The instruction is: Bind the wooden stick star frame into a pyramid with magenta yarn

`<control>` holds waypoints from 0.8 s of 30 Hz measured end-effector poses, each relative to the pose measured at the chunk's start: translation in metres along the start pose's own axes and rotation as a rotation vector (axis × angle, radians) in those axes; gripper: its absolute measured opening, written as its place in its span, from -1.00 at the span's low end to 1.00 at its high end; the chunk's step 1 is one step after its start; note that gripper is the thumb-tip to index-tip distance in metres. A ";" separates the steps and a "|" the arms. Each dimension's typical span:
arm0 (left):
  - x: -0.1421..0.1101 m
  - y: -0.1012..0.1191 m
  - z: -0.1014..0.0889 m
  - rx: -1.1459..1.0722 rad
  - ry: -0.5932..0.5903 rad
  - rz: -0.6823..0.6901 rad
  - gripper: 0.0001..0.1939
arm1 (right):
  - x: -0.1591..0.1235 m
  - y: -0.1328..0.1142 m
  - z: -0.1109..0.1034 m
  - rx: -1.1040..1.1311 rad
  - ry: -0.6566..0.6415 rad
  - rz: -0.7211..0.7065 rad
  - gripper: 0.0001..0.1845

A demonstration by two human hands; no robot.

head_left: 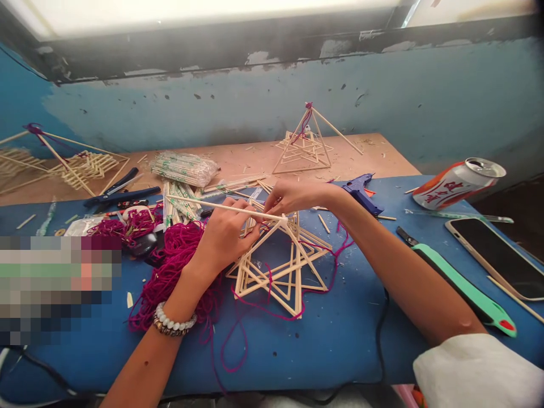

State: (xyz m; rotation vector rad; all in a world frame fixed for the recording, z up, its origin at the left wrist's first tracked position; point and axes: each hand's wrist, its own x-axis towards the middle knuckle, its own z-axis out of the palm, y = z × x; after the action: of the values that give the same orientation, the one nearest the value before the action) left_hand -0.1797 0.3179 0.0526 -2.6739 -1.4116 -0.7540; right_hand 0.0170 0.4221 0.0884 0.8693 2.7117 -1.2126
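A star-shaped frame of thin wooden sticks (298, 294) stands on the blue table in front of me. A long stick (199, 203) slants out from its top joint, passing across the fingers of my left hand (227, 232). That hand is closed in a pinch on purple yarn at the frame's upper left. Close beside it, my right hand (289, 198) reaches over the frame from behind, its bent fingertips pinched at the same yarn. The exact grip is partly hidden. Loose purple yarn (267, 310) trails around the frame, and a tangled yarn heap (181, 255) lies under my left forearm.
Behind are stick pyramids (308, 141), (80, 164), wrapped stick bundles (185, 167), pliers (123, 192) and a blue glue gun (361, 192). On the right are a drink can (459, 184), a phone (501, 255) and a green-handled cutter (463, 289). A black cable (381, 334) crosses the front.
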 end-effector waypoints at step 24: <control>0.009 0.009 -0.002 0.305 -0.072 0.014 -0.76 | 0.007 0.006 0.004 0.003 -0.017 -0.013 -0.62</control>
State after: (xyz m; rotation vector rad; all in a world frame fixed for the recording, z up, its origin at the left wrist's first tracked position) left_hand -0.1691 0.3191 0.0595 -2.4932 -1.3921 -0.4051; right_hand 0.0133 0.4261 0.0803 0.8387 2.7073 -1.2214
